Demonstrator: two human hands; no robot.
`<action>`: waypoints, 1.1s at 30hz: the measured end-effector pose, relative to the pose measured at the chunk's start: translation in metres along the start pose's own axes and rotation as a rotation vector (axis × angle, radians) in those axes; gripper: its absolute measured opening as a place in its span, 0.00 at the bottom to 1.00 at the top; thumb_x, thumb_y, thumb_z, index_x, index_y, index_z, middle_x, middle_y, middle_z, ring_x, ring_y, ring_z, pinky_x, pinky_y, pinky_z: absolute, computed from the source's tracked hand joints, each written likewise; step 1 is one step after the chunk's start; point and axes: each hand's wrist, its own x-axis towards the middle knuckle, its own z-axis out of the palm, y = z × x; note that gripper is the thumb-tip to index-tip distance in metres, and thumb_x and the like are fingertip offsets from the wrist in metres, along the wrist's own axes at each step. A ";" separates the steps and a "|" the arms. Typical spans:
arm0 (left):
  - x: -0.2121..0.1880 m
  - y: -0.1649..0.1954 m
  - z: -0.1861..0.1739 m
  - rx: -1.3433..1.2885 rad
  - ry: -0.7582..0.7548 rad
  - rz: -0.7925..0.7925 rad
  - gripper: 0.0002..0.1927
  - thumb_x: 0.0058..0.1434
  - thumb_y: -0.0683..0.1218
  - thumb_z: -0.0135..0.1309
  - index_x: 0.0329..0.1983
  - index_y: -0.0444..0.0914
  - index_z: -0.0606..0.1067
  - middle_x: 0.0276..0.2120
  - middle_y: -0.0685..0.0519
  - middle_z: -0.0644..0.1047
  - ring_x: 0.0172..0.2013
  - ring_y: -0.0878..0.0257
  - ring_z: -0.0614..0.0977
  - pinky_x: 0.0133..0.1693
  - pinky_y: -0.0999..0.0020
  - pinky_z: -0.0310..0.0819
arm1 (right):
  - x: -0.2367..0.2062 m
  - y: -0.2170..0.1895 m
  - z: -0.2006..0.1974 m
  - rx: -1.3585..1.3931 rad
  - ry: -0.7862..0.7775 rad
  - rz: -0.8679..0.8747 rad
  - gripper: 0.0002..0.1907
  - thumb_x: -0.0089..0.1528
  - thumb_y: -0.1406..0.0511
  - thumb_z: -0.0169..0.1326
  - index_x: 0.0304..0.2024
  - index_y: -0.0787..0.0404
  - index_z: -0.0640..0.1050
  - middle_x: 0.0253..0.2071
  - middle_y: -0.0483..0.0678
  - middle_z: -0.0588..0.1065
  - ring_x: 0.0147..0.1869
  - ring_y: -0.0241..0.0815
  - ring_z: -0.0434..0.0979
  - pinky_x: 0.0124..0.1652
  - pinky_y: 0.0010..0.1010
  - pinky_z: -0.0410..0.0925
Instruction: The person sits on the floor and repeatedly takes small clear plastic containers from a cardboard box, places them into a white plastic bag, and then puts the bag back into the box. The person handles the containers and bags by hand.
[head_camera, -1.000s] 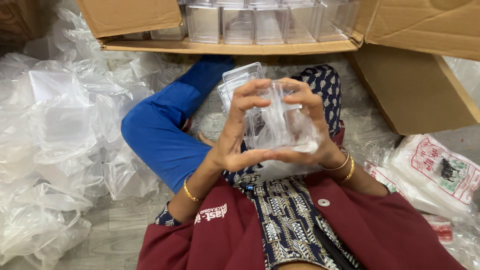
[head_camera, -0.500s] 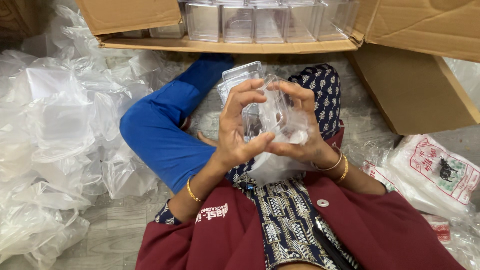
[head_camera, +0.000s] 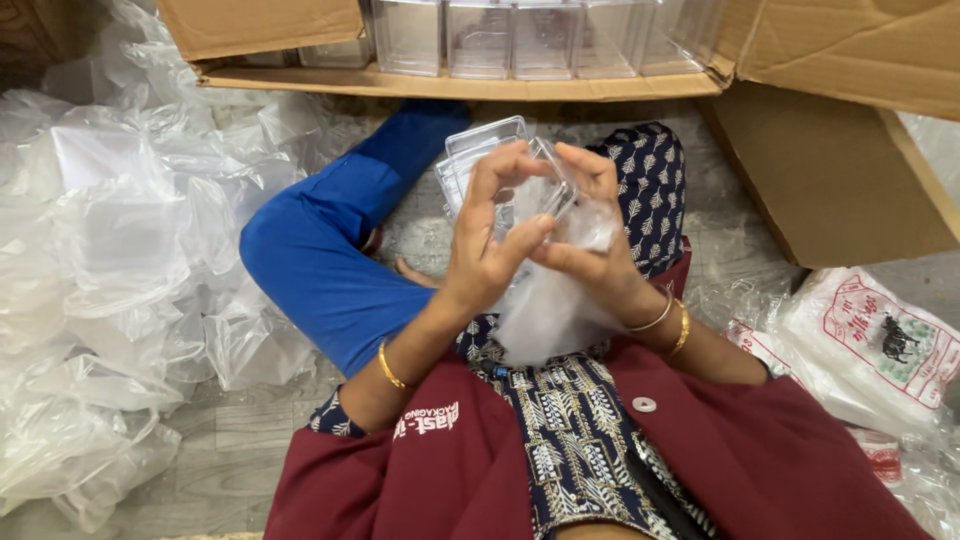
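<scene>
My left hand (head_camera: 490, 245) and my right hand (head_camera: 590, 240) are both closed around a small clear plastic box (head_camera: 540, 195), held in front of my chest. A thin clear plastic bag (head_camera: 545, 305) hangs from under the box, between my palms. Just beyond my fingers, a short stack of clear plastic lids or boxes (head_camera: 470, 155) rests on my lap. My legs are crossed, one in a blue trouser leg (head_camera: 330, 250).
An open cardboard carton (head_camera: 450, 60) with a row of clear plastic boxes stands ahead, its flap (head_camera: 830, 170) at the right. A heap of crumpled clear plastic bags (head_camera: 110, 260) lies on the left floor. Printed white sacks (head_camera: 870, 345) lie at the right.
My hands have turned and squeezed closer around the clear box, and the plastic bag now hangs lower beneath it. My view has shifted slightly.
</scene>
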 end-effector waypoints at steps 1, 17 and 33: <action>0.003 0.001 -0.004 -0.019 -0.061 -0.058 0.30 0.62 0.49 0.60 0.65 0.39 0.66 0.61 0.48 0.71 0.60 0.57 0.74 0.64 0.60 0.67 | 0.001 -0.002 -0.003 -0.006 -0.009 0.023 0.47 0.57 0.68 0.66 0.72 0.59 0.54 0.67 0.52 0.63 0.74 0.44 0.64 0.72 0.41 0.63; 0.003 -0.009 -0.001 -0.012 -0.063 -0.055 0.28 0.69 0.50 0.53 0.72 0.44 0.65 0.55 0.50 0.67 0.56 0.59 0.70 0.63 0.64 0.67 | 0.007 -0.002 -0.005 0.183 -0.015 0.055 0.42 0.59 0.69 0.64 0.71 0.60 0.57 0.68 0.52 0.66 0.74 0.44 0.65 0.72 0.38 0.61; 0.005 -0.014 -0.004 -0.087 -0.068 -0.091 0.27 0.67 0.48 0.55 0.70 0.43 0.67 0.53 0.52 0.67 0.49 0.63 0.69 0.59 0.66 0.68 | 0.008 -0.004 -0.011 0.170 -0.014 0.095 0.42 0.60 0.65 0.64 0.71 0.62 0.57 0.68 0.54 0.67 0.74 0.45 0.65 0.72 0.39 0.61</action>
